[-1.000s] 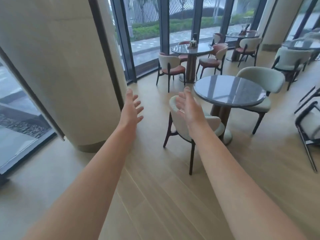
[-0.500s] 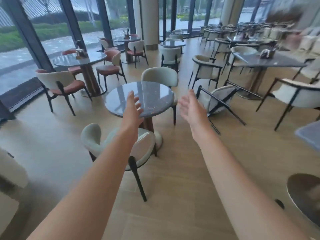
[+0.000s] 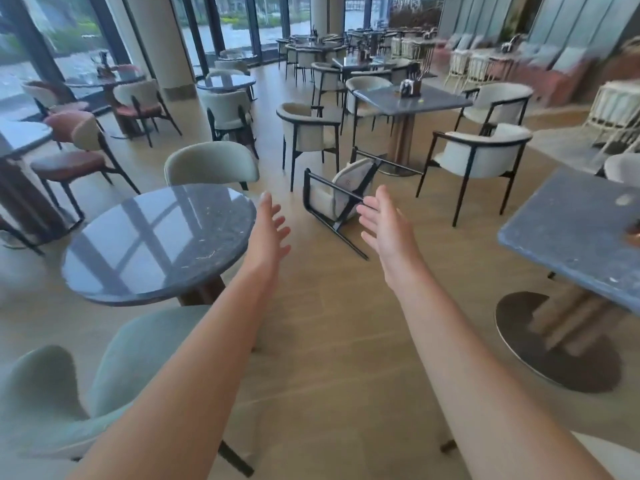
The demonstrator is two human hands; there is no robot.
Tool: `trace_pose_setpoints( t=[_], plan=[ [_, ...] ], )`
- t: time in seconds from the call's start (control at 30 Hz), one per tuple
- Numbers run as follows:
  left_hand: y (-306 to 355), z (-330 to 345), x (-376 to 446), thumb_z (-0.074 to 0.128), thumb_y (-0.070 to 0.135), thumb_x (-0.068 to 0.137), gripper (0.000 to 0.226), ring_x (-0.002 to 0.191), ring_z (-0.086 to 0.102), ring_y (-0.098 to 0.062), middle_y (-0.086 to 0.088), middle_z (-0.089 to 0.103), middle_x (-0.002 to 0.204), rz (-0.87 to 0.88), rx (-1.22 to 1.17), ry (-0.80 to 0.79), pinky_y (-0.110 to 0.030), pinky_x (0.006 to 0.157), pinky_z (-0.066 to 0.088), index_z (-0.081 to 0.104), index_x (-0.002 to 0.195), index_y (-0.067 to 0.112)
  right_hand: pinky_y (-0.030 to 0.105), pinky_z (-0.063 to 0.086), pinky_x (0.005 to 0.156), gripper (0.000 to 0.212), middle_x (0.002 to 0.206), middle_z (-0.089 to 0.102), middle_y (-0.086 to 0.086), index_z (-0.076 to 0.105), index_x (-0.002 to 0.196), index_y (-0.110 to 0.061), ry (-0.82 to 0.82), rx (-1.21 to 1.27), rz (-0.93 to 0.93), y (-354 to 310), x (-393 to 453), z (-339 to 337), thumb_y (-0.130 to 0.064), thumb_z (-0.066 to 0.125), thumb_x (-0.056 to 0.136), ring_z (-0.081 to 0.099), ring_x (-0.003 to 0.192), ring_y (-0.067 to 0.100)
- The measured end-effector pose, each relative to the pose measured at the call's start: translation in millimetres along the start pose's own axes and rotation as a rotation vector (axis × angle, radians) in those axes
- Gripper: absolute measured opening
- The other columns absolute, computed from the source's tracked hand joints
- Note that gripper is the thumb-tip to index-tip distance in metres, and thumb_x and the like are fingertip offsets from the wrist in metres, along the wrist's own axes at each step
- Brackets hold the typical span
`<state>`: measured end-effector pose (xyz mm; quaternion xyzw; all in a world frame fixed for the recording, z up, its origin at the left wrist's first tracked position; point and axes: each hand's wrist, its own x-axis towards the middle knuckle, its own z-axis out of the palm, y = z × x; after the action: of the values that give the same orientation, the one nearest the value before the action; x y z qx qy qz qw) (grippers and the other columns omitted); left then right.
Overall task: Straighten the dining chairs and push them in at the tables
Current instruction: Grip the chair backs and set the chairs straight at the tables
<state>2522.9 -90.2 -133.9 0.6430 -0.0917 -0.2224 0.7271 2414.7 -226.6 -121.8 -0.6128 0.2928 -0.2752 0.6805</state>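
A tipped chair with a black frame and pale cushion lies on its side on the wood floor, just above centre of the frame, its legs pointing toward the lower right. It sits in the aisle between the round table at centre left and the square table at upper centre, touching neither.

Both arms reach forward toward it. The left hand is spread, fingers straight and apart, holding nothing; it hangs beside the round table's right edge. The right hand is likewise spread, palm turned inward, holding nothing, just below the chair's frame in the picture; contact does not appear to be made.

A pale green chair stands pushed in behind the round table. A second green chair occupies the lower left corner. Two cream armchairs stand to the right of the square table, one to its left.

A condiment holder stands on the square table; its contents are blurred and probably include upright sticks. A blue-grey table fills the right edge.
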Motion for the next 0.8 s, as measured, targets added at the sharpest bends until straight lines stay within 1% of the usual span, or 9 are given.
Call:
trace_pose_setpoints(
  t=[0.13,0.2,0.27,0.33,0.4,0.47,0.57,0.7,0.8],
  plan=[
    [15,9,50,0.030,0.063,0.102,0.067,0.132,0.052,-0.023,-0.005,0.049,0.151,0.033,0.005,0.015,-0.042,0.105,0.041,0.045,0.150,0.020,0.034,0.043,0.106,0.059,0.143,0.057,0.007,0.049,0.145,-0.011,-0.017,-0.002,-0.008,-6,47,17,-0.051,0.033,0.105,0.055,0.129,0.017],
    [19,15,71,0.030,0.064,0.102,0.067,0.133,0.051,-0.023,-0.005,0.048,0.151,0.032,0.022,-0.005,-0.043,0.108,0.041,0.044,0.151,0.021,0.038,0.042,0.110,0.059,0.143,0.057,0.008,0.050,0.144,-0.011,-0.005,-0.007,0.002,-8,65,20,-0.051,0.033,0.105,0.054,0.131,0.019],
    [21,25,96,0.029,0.063,0.102,0.067,0.134,0.051,-0.023,-0.006,0.049,0.151,0.022,0.031,-0.023,-0.048,0.113,0.040,0.044,0.151,0.020,0.039,0.040,0.113,0.059,0.143,0.058,0.005,0.049,0.146,-0.013,0.011,-0.020,0.013,-8,83,19,-0.052,0.034,0.105,0.054,0.130,0.017],
    [21,40,122,0.029,0.063,0.102,0.067,0.134,0.051,-0.024,-0.006,0.049,0.151,-0.002,0.033,-0.054,-0.051,0.115,0.038,0.045,0.150,0.019,0.041,0.039,0.114,0.058,0.140,0.059,0.002,0.050,0.145,-0.014,0.062,-0.026,0.027,-7,104,15,-0.053,0.034,0.104,0.054,0.126,0.014],
    [19,57,148,0.029,0.063,0.102,0.067,0.134,0.050,-0.024,-0.006,0.049,0.150,-0.026,0.036,-0.118,-0.051,0.116,0.037,0.045,0.150,0.019,0.041,0.039,0.114,0.058,0.137,0.060,0.000,0.050,0.144,-0.015,0.121,-0.046,0.027,-7,124,9,-0.053,0.034,0.104,0.054,0.124,0.013],
    [17,74,171,0.029,0.063,0.102,0.067,0.133,0.050,-0.023,-0.005,0.049,0.150,-0.054,0.024,-0.197,-0.050,0.116,0.036,0.044,0.150,0.020,0.040,0.039,0.114,0.059,0.139,0.058,0.000,0.049,0.146,-0.015,0.189,-0.057,0.030,-9,141,3,-0.053,0.033,0.104,0.053,0.126,0.013],
    [23,99,211,0.029,0.064,0.102,0.068,0.133,0.051,-0.022,-0.005,0.049,0.150,-0.077,0.010,-0.311,-0.045,0.112,0.039,0.043,0.151,0.020,0.040,0.038,0.115,0.060,0.142,0.057,0.000,0.047,0.148,-0.017,0.284,-0.067,0.016,-19,170,-3,-0.055,0.031,0.104,0.052,0.130,0.014],
    [31,123,258,0.030,0.065,0.101,0.069,0.130,0.051,-0.022,-0.006,0.051,0.148,-0.082,0.009,-0.403,-0.048,0.115,0.037,0.045,0.150,0.020,0.043,0.037,0.116,0.059,0.142,0.058,0.000,0.047,0.147,-0.017,0.395,-0.071,-0.015,-31,203,2,-0.055,0.032,0.104,0.052,0.132,0.015],
    [29,134,280,0.032,0.067,0.099,0.067,0.129,0.052,-0.022,-0.005,0.051,0.147,-0.097,0.021,-0.439,-0.050,0.115,0.037,0.048,0.147,0.022,0.044,0.037,0.116,0.059,0.141,0.058,0.000,0.049,0.146,-0.017,0.434,-0.091,-0.009,-28,217,6,-0.055,0.032,0.104,0.053,0.130,0.014]
  ],
)
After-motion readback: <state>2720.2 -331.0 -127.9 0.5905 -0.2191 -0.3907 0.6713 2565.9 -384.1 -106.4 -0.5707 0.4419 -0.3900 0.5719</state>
